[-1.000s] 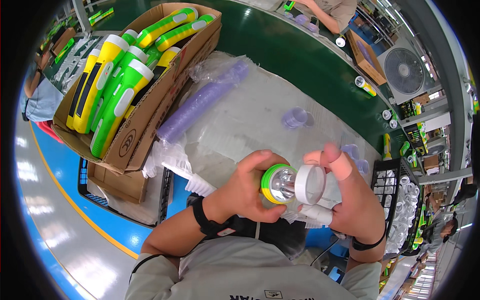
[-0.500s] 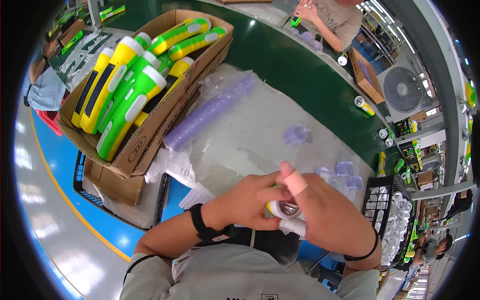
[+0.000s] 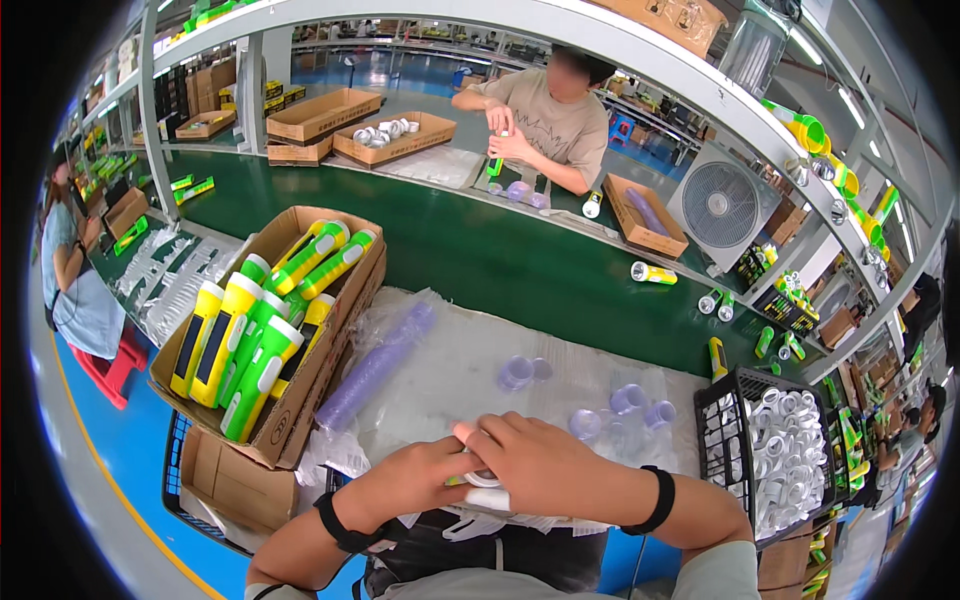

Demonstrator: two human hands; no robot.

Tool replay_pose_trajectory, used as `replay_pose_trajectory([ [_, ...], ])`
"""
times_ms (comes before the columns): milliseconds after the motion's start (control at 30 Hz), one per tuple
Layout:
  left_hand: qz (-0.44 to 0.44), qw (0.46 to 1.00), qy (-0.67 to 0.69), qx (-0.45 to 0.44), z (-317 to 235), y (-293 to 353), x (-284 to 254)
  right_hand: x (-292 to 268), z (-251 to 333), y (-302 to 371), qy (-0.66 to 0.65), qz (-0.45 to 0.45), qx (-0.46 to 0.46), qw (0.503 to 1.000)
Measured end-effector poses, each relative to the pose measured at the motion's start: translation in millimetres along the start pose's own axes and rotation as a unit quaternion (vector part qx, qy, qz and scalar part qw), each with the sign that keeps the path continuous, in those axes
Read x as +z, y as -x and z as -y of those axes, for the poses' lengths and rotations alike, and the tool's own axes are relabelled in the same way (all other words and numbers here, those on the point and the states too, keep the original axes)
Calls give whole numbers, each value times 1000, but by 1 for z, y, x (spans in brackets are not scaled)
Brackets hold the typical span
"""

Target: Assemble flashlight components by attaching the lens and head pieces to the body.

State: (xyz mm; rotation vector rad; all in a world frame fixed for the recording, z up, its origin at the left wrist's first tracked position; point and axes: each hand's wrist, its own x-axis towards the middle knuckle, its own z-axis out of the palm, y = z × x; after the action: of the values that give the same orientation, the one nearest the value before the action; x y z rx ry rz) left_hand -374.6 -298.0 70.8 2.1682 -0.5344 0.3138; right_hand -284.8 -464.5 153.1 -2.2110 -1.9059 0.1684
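Note:
Close in front of my body, both hands meet around a flashlight, mostly hidden by my fingers. Its white ring head shows between them, with a bit of yellow beside it. My left hand is closed around the flashlight from the left. From the right, my right hand curls over its head, fingers bent down on it. White wrapping covers one right-hand digit. Just beyond my hands, clear purple-tinted plastic rings stand on the pale sheeted work surface.
At left, a cardboard box of green and yellow flashlights stands by a purple film roll. A black crate of white rings sits at right. Beyond the green belt, a co-worker handles a green flashlight. A fan stands behind.
My view has tilted up, showing more of the far side. My right hand has turned from thumb-up to lying over the flashlight's head, so its reflector is now covered. Both hands keep their grip.

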Motion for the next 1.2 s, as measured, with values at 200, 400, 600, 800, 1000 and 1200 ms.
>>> replay_pose_trajectory([
  [200,-13,1000,10,24,3,-8,1,-33,4,-9,36,121,73,989],
  [400,-23,999,24,23,3,-14,2,-18,-8,-4,23,-114,-78,990],
  [600,-33,997,59,43,4,-15,1,-22,-11,-2,18,-88,-51,995],
  [800,-1,999,48,16,8,-14,0,-36,3,-18,90,128,129,979],
  [1000,28,1000,14,1,5,-16,1,-33,12,-25,88,245,324,909],
  [1200,20,998,58,13,5,-16,1,-12,-11,-6,49,57,96,993],
])
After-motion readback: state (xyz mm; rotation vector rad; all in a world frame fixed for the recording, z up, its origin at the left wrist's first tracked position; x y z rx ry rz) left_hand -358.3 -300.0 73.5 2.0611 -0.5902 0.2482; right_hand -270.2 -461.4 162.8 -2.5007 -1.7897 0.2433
